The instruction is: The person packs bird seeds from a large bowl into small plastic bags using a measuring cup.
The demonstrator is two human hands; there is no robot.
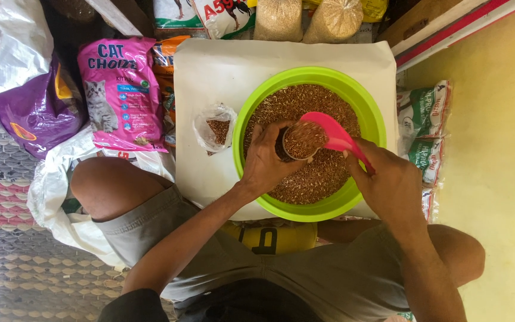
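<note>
A lime green bowl (371,122) full of small brown pellets stands on a white sheet (210,77) in front of me. My left hand (266,158) grips a small round cup (302,141) heaped with the pellets, held over the bowl. My right hand (385,182) holds the handle of a pink scoop (335,132), whose mouth rests against the cup's rim.
A small clear plastic bag (214,126) with some pellets lies on the sheet left of the bowl. A pink pet-food bag (120,89) and a purple bag (28,110) lie at the left, small packets (427,113) at the right. My bent knees flank the bowl.
</note>
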